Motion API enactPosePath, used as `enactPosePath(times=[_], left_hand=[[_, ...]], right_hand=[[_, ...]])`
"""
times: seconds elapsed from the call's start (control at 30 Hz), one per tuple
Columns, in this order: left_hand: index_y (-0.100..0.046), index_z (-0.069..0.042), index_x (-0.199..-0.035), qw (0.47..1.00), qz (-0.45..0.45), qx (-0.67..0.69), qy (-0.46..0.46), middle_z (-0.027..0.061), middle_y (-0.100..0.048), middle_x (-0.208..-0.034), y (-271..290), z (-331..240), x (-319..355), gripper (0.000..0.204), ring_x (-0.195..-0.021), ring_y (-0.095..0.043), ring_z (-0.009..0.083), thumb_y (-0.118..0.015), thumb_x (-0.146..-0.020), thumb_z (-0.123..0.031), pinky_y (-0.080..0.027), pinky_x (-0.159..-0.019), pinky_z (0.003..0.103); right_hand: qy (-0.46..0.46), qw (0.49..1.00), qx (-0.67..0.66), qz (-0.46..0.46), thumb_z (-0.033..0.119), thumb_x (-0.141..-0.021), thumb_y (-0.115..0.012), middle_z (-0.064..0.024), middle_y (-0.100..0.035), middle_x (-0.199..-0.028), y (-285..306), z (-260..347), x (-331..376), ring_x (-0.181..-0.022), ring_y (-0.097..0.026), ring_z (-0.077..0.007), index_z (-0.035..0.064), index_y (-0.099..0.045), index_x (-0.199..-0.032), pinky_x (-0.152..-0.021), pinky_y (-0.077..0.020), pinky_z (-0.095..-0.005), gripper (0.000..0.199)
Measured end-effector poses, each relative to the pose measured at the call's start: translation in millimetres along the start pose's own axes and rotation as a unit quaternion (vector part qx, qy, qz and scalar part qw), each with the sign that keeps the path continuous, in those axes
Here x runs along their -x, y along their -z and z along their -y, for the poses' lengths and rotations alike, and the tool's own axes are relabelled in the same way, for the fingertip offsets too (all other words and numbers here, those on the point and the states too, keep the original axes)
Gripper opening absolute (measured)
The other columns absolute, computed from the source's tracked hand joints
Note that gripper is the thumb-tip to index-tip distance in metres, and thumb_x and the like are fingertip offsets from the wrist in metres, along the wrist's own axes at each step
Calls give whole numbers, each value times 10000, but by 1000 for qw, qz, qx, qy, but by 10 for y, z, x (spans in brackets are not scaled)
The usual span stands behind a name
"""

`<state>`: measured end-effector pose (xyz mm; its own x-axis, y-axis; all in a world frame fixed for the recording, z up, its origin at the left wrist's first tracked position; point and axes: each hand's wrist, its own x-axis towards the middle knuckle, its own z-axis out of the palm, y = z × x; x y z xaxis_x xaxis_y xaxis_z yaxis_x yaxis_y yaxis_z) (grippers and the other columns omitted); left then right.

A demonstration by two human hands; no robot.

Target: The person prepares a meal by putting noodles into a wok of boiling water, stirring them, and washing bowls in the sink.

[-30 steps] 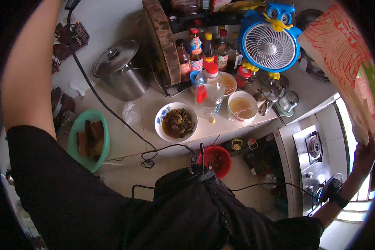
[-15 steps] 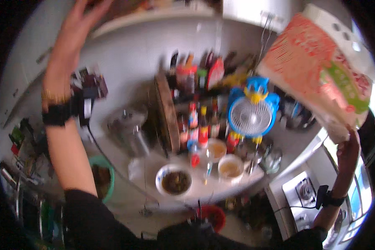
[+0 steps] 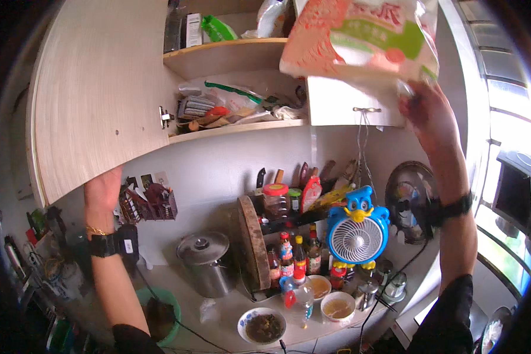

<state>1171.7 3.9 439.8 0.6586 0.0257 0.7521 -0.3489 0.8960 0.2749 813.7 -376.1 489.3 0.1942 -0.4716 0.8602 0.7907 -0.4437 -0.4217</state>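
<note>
My right hand (image 3: 426, 112) is closed on the lower corner of a plastic bag (image 3: 366, 41) printed in red and green. It is raised in front of the wall cabinet's closed white door (image 3: 354, 101), and the bag's top runs out of view. My left hand (image 3: 104, 187) is up at the lower edge of the open wood-grain cabinet door (image 3: 100, 88). That door hides its fingers. Packets and bags (image 3: 236, 103) lie loosely on the lower cabinet shelf (image 3: 242, 127). A green packet (image 3: 218, 28) and a white box stand on the upper shelf.
Below, the counter holds a lidded steel pot (image 3: 206, 265), an upright round chopping board (image 3: 253, 242), sauce bottles (image 3: 299, 253) and bowls of food (image 3: 262, 325). A blue cartoon fan (image 3: 358, 230) hangs on strings from the door handle. Black cables trail from both wrists.
The view has tilted upward, bringing the cabinet shelves and open door into sight. My left hand, spread wide before, is now partly behind the door. The bag has shifted left in the picture.
</note>
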Motion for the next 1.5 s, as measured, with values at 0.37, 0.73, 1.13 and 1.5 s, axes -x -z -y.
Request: enactPosePath(times=[0.37,0.73,1.13,1.5], left_hand=[[-257,-53,-1386,995,89,-31,-32,77,-271,-1441,261,13,-17,579,-1321,-263,225,-403,-932,-382,-190,-1109,396],[-239,-116,-1407,993,73,-69,-57,45,-247,-1458,339,113,-3,656,-1332,-232,247,-382,-900,-507,-164,-1098,432],[-266,-144,-1399,976,143,-122,-109,21,-262,-1448,481,172,-32,662,-1330,-233,240,-393,-882,-536,-172,-1087,467],[-278,-84,-1380,986,121,-57,-101,57,-265,-1445,223,212,49,571,-1324,-254,211,-425,-924,-396,-188,-1100,407]], right_hand=[[109,989,-83,56,2,-872,-399,-164,-579,-963,-2030,-246,-1507,-842,-613,-278,-46,-505,-1082,-605,-564,-328,240],[244,896,365,-73,333,-804,-578,-252,-621,-947,-2951,-863,-2144,-843,-623,-387,-5,-594,-1029,-734,-522,-435,407],[412,556,684,-233,262,-883,-499,-146,-374,-1342,-2630,-1723,-2426,-1244,-359,-335,168,-383,-1316,-912,-301,-649,458],[241,756,607,50,639,-843,-339,39,-158,-1492,-2382,-2071,-2641,-1374,-93,-308,380,-274,-1382,-1005,11,-692,602]])
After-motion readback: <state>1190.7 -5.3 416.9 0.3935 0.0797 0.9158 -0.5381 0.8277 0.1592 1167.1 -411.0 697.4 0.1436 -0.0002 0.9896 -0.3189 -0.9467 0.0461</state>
